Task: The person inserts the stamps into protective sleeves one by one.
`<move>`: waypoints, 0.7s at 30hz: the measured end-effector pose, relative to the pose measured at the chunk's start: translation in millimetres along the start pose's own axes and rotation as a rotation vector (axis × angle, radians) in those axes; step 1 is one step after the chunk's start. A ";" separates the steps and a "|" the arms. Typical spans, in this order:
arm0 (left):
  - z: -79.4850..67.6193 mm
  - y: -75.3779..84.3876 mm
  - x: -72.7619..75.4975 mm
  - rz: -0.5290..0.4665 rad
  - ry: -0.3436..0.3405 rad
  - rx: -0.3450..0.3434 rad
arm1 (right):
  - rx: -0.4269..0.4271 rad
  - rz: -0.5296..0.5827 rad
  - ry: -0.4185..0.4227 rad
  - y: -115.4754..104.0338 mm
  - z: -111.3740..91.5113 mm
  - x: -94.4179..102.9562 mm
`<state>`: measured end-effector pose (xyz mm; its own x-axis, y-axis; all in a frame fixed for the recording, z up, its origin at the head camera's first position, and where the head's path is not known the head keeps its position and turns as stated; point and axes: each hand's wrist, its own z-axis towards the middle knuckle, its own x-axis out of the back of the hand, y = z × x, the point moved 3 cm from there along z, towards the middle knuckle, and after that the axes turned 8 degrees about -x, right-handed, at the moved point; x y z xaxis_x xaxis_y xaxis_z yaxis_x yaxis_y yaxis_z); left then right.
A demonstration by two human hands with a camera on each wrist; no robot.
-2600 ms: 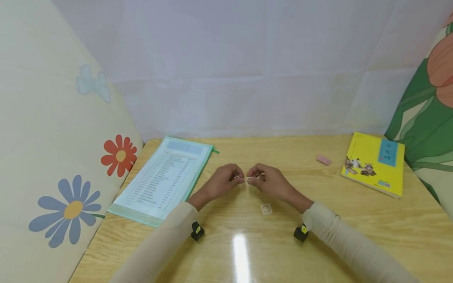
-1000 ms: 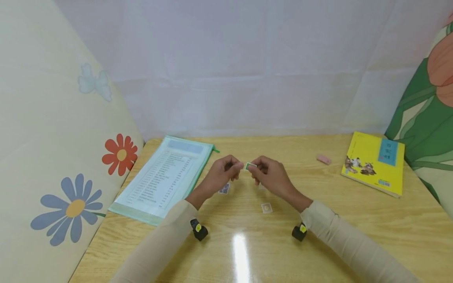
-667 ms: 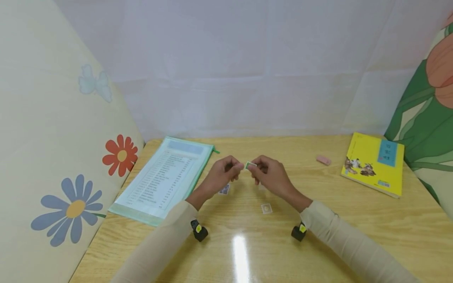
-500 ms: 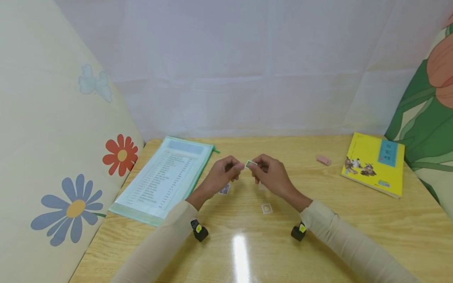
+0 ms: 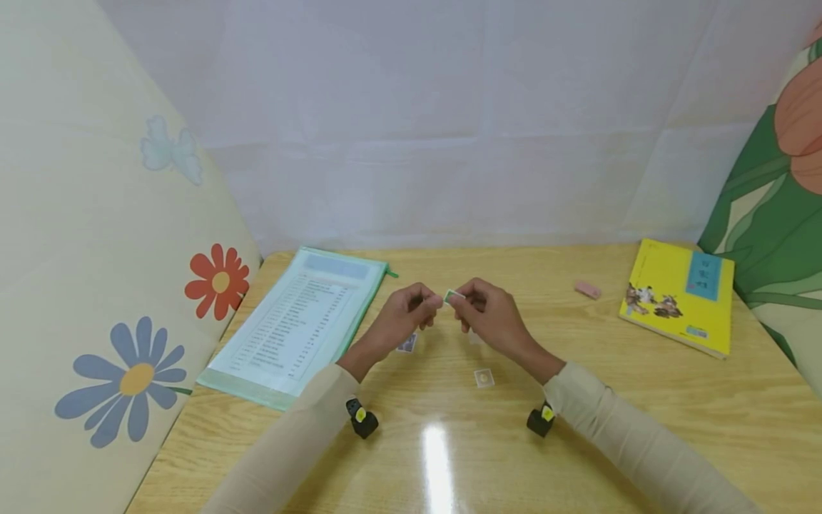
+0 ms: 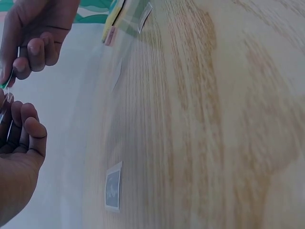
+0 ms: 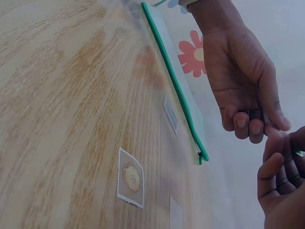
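In the head view, my right hand [image 5: 493, 318] pinches a small green stamp with a white border [image 5: 454, 295] between thumb and forefinger. My left hand [image 5: 403, 318] faces it, thumb and forefinger pinching the stamp's left edge; a thin pale edge shows at those fingertips in the left wrist view. Both hands are above the table. Below the left hand lies a dark stamp [image 5: 407, 343]. Nearer the front is a pale stamp with a round design [image 5: 484, 378], its toothed edge plain in the right wrist view. Another pale piece [image 7: 176, 213] lies partly hidden under the right hand.
A clear zip folder with a printed list [image 5: 298, 321] lies at the left of the wooden table [image 5: 449, 464]. To the right are a pink eraser [image 5: 587, 289] and a yellow book [image 5: 679, 298]. A white cloth [image 5: 449, 143] hangs behind.
Both hands have risen slightly and moved back from where they were lower over the table. The green stamp has come into view in the right fingers and tilted a little; the dark stamp is now uncovered.
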<state>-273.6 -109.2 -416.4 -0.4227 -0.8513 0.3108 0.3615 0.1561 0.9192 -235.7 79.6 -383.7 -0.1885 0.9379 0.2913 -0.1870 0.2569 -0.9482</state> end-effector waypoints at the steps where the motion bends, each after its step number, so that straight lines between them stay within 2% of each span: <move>1: -0.2 -0.1 -0.2 0.000 -0.001 -0.001 | 0.000 -0.002 0.001 0.4 0.2 -0.4; 13: 0.6 0.7 -0.3 -0.023 0.000 -0.022 | -0.008 -0.005 -0.007 -0.8 -0.2 -1.3; 21: 0.3 0.2 -1.3 -0.041 0.013 -0.004 | 0.000 -0.054 -0.001 -3.0 -1.2 -1.7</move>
<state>-273.2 -107.9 -416.6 -0.4260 -0.8635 0.2699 0.3478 0.1191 0.9300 -233.7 77.5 -381.4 -0.1796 0.9222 0.3425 -0.1966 0.3075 -0.9310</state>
